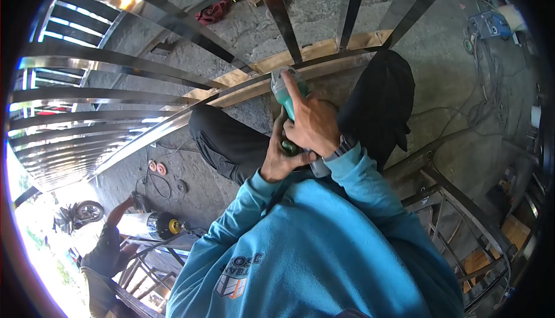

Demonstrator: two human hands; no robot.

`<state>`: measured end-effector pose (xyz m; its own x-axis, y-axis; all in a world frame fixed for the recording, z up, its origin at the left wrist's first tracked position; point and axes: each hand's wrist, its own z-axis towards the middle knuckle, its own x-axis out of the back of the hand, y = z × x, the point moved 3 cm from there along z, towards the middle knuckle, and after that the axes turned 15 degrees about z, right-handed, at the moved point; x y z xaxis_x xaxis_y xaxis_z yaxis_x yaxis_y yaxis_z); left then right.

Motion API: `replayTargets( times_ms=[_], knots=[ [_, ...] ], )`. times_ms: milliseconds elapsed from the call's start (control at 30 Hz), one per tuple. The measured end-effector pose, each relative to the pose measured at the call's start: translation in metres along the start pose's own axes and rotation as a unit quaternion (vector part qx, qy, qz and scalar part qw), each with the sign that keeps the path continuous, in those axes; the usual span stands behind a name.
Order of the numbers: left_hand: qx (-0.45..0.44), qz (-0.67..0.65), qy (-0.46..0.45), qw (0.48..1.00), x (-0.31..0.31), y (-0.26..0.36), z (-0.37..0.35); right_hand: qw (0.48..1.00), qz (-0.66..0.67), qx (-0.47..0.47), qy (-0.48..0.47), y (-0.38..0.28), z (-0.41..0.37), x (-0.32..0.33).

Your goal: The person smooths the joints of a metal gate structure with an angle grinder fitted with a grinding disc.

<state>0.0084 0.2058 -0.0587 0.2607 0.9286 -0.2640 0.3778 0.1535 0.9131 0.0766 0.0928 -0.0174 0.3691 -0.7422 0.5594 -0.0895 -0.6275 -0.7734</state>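
Observation:
A green angle grinder (281, 94) is held over my lap, its grey head pointing at the metal frame's lower rail. My right hand (315, 123), with a dark watch at the wrist, wraps its body from above, index finger stretched along the head. Lower down, my left hand (280, 157) is closed around the rear part of the tool, partly hidden by the right. Just past the grinder head runs the lower rail (324, 62) of a metal frame. Dark flat bars (283, 23) fan out from that rail.
Wooden strips (272, 62) lie along the rail. A blue machine (490, 25) with cables stands at far right. Behind me on the right is a metal framework (462, 202). At lower left, a person (104, 248) reaches down near a gas cylinder (136, 225). Pink discs (157, 168) lie on the floor.

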Motion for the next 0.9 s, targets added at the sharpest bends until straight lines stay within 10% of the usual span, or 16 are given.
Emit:
replayTargets(
  times_ms=[900],
  knots=[
    [-0.028, 0.082, 0.054, 0.995, 0.026, -0.008, 0.040, 0.998, 0.003, 0.028, 0.048, 0.012, 0.051, -0.010]
  ],
)
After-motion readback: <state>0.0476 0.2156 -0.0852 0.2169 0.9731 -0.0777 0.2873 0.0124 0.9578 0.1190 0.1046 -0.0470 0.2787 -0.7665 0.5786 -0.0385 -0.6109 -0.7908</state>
